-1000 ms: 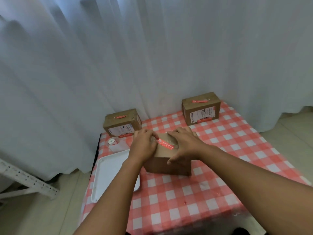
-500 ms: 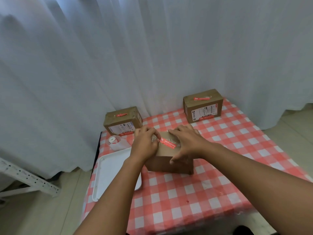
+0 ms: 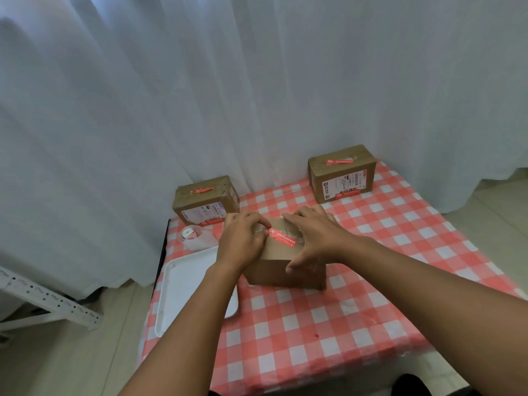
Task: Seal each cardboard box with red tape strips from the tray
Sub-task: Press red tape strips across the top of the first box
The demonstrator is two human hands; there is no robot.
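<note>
Since half a second ago the hands have hardly moved; the left thumb has slid a little along the tape, and the view has tipped a bit.

In the head view, the left hand (image 3: pixel 243 241) rests on the left end of the near cardboard box (image 3: pixel 285 270). Its grip is loose, fingers bent over the top edge, thumb pressing the end of the red tape strip (image 3: pixel 283 237). The right hand (image 3: pixel 317 235) lies flat on the right side of the box top, fingers spread and pressing down, thumb on the front face. It holds nothing. The strip lies across the middle of the box top, between the two hands.

What could go wrong: if the hands push unevenly, the strip may wrinkle or one end may stay up, and the flaps would not stay closed. A hard push could also slide the box on the checked cloth (image 3: pixel 328 324).

Around it: the white tray (image 3: pixel 183 287) sits just left of the box, partly under the left arm. A tape roll (image 3: pixel 190 234) stands behind the tray. Two more boxes, the back left box (image 3: pixel 205 201) and the back right box (image 3: pixel 343 174), stand well apart at the back of the bench, each with red tape on top. Nothing blocks the hands.
</note>
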